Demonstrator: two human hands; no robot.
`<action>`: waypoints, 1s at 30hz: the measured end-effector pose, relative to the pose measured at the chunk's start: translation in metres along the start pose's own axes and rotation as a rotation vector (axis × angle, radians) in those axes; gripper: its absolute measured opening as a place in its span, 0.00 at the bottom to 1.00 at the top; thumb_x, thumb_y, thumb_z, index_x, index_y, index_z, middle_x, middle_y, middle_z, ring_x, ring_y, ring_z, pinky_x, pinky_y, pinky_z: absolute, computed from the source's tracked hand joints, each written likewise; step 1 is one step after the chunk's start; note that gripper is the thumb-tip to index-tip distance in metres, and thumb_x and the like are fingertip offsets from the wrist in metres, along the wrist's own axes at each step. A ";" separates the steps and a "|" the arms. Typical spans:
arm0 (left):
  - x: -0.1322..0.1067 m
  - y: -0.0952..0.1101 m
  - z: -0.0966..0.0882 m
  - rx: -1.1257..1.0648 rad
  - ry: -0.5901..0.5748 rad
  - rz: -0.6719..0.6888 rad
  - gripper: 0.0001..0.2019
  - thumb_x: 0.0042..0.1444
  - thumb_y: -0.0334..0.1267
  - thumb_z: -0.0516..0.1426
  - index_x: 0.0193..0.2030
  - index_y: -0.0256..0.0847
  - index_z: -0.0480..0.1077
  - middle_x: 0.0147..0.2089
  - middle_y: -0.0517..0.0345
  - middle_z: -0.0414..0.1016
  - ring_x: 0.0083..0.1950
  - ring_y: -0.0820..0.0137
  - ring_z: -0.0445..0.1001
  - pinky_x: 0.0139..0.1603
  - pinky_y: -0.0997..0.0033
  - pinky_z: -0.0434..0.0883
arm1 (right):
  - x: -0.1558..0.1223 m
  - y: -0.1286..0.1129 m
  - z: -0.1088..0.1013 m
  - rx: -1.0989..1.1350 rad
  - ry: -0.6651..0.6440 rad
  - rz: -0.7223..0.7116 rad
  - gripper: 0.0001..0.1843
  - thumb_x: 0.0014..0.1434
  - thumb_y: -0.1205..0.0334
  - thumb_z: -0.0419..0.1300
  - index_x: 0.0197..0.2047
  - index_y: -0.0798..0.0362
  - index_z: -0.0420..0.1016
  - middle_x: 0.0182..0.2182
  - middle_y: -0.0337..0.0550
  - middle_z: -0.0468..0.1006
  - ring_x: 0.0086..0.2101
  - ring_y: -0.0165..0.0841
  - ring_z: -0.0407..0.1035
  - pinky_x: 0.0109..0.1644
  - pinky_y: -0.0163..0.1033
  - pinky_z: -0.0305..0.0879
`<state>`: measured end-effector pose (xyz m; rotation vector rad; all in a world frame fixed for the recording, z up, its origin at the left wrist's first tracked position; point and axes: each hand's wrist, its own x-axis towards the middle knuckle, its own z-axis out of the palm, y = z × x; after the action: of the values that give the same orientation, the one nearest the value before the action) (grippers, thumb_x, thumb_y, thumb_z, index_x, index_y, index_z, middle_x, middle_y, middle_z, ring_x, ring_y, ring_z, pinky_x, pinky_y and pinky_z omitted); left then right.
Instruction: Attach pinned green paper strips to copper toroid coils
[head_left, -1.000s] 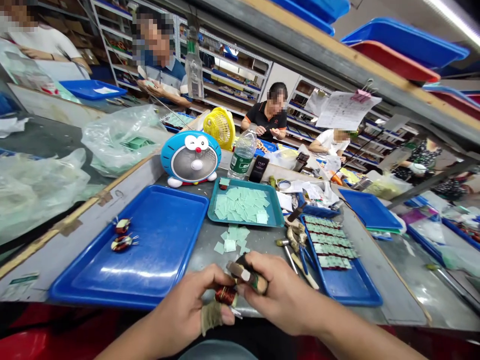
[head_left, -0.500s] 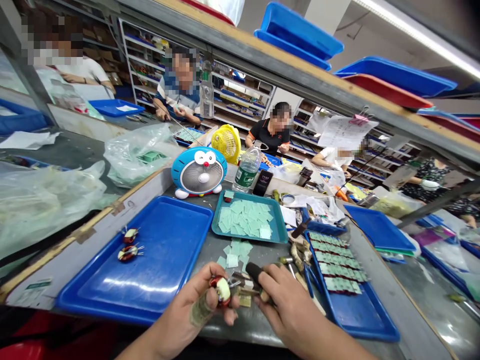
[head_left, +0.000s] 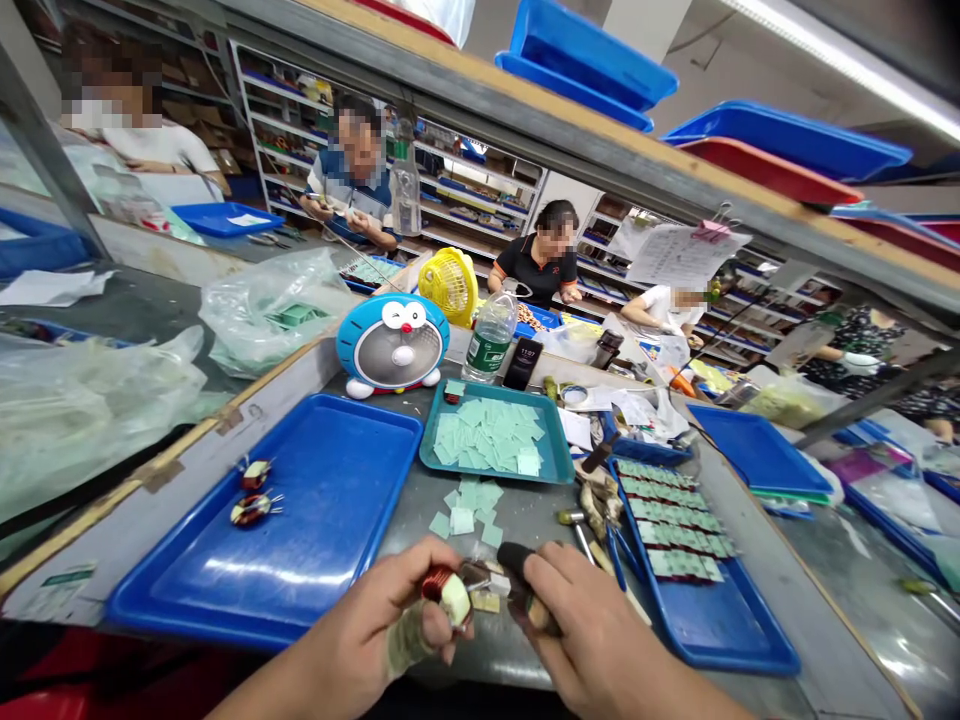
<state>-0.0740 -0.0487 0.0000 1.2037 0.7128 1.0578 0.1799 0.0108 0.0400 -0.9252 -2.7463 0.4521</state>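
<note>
My left hand (head_left: pixel 371 615) pinches a wire-wound coil (head_left: pixel 448 597) with red-brown copper windings and a pale face. A pale wrap covers part of one finger or thumb. Close by on the right, my right hand (head_left: pixel 581 610) is closed around a dark-handled tool (head_left: pixel 515 556), largely hidden by the fingers. Between the hands sits a small metal piece (head_left: pixel 476 572); whether it belongs to the tool I cannot tell. Just beyond them, loose pale green sheets (head_left: pixel 469 508) lie on the bench.
A blue tray (head_left: pixel 315 590) at left holds two coils (head_left: pixel 251 508). A teal tray (head_left: pixel 559 450) carries many green sheets. The blue tray (head_left: pixel 739 635) at right holds rows of green-topped coils (head_left: pixel 667 515). Hand tools (head_left: pixel 600 515), a bottle (head_left: pixel 491 335) and a cartoon fan (head_left: pixel 394 345) stand around. Several people sit opposite.
The coil has turned in my left hand, so more of its windings face me. My right hand and the tool have shifted slightly right and down.
</note>
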 end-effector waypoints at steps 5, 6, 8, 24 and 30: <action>-0.005 -0.017 0.011 -0.095 0.076 0.012 0.24 0.65 0.61 0.56 0.51 0.40 0.69 0.38 0.53 0.75 0.36 0.70 0.71 0.38 0.71 0.70 | -0.003 0.002 -0.005 -0.197 0.144 -0.075 0.16 0.55 0.77 0.58 0.43 0.49 0.65 0.39 0.44 0.71 0.36 0.40 0.61 0.38 0.43 0.58; -0.006 -0.022 0.013 -0.138 0.083 0.012 0.24 0.65 0.61 0.56 0.52 0.39 0.69 0.38 0.53 0.75 0.35 0.70 0.72 0.37 0.71 0.70 | -0.003 0.002 -0.005 -0.237 0.160 -0.092 0.15 0.57 0.76 0.58 0.43 0.49 0.65 0.39 0.44 0.71 0.36 0.41 0.61 0.38 0.43 0.57; -0.010 -0.030 0.018 -0.229 0.080 0.004 0.25 0.65 0.60 0.57 0.52 0.39 0.70 0.38 0.52 0.76 0.35 0.70 0.72 0.37 0.71 0.70 | -0.004 0.003 -0.003 -0.299 0.190 -0.128 0.12 0.60 0.75 0.57 0.43 0.49 0.65 0.41 0.46 0.72 0.37 0.42 0.60 0.39 0.44 0.57; -0.015 -0.018 0.012 -0.133 0.143 0.030 0.21 0.66 0.58 0.58 0.52 0.42 0.69 0.43 0.52 0.79 0.40 0.68 0.76 0.45 0.67 0.71 | -0.017 0.008 0.026 0.123 0.132 0.104 0.19 0.61 0.78 0.55 0.51 0.48 0.63 0.47 0.46 0.70 0.46 0.40 0.66 0.48 0.42 0.66; -0.007 -0.014 0.007 -0.054 0.058 0.001 0.21 0.65 0.57 0.59 0.55 0.44 0.68 0.47 0.49 0.77 0.46 0.63 0.76 0.46 0.66 0.74 | -0.013 0.001 0.031 0.193 0.068 0.096 0.15 0.61 0.74 0.58 0.48 0.48 0.64 0.43 0.43 0.71 0.43 0.39 0.67 0.47 0.43 0.67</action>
<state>-0.0662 -0.0577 -0.0127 1.1308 0.7240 1.1104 0.1812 -0.0035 0.0093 -1.0050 -2.5516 0.6755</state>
